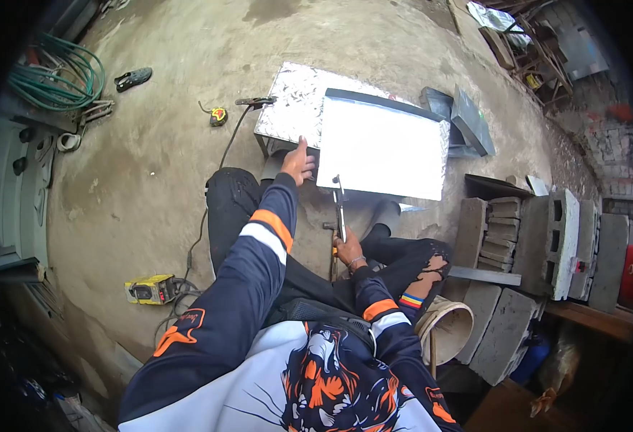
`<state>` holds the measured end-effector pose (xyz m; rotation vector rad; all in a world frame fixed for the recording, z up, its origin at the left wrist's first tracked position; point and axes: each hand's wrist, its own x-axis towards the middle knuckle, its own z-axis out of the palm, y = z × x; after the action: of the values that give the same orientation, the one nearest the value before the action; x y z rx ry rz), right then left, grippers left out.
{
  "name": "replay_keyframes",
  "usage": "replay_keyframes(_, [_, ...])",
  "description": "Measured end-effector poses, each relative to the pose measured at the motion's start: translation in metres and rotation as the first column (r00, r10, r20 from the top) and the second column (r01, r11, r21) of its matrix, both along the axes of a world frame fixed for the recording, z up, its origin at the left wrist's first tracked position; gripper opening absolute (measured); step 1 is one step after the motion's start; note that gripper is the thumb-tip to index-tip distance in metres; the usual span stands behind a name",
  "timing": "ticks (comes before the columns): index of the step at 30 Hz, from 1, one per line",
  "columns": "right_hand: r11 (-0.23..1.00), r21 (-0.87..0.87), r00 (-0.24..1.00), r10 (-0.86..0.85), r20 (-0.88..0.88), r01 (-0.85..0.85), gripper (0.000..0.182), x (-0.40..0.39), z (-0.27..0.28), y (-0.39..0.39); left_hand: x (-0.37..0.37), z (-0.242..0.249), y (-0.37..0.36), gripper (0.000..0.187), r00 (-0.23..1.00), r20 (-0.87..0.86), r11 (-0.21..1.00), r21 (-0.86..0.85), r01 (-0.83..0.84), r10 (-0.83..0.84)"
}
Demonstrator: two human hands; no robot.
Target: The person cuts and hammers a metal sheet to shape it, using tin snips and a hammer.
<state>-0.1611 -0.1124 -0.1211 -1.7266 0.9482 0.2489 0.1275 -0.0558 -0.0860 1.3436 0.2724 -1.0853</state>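
Note:
A white sheet with a dark strip along its far edge lies on a low table with a patterned silver top. My left hand is held open beside the table's near left edge, thumb up and fingers stretched, holding nothing. My right hand is closed round the handles of long silver clamp pliers. Their jaws overlap the sheet's near edge. Just left of that hand is a hammer, partly hidden. At the table's far left, a cable clamp grips the edge.
On the floor to the left are a tape measure, a yellow machine box with cables, a shoe and a coiled green hose. Dark metal pieces lie right of the table. Concrete blocks and a bucket stand at my right.

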Motion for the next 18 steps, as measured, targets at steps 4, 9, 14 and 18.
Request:
replay_keyframes(4, [1.0,0.013,1.0,0.024,-0.019,-0.024,0.057,0.005,0.022,0.002,0.024,-0.011,-0.032,0.105,0.997,-0.075,0.996,0.077,0.042,-0.036])
replay_keyframes(9, [0.991,-0.104,0.994,0.094,0.056,-0.088,0.058,0.003,0.018,0.001,0.009,-0.027,-0.052,0.098,0.98,0.143,0.975,0.193,0.108,-0.137])
replay_keyframes(14, [0.999,0.042,0.999,0.017,0.05,-0.019,0.056,0.007,0.019,0.004,-0.011,-0.035,-0.051,0.103,0.91,0.31,0.919,0.365,0.153,-0.274])
replay_keyframes(18, [0.998,0.064,0.999,0.01,0.036,-0.012,0.057,0.004,0.025,0.009,-0.021,-0.036,-0.053,0.1,0.947,0.212,0.933,0.319,0.167,-0.242])
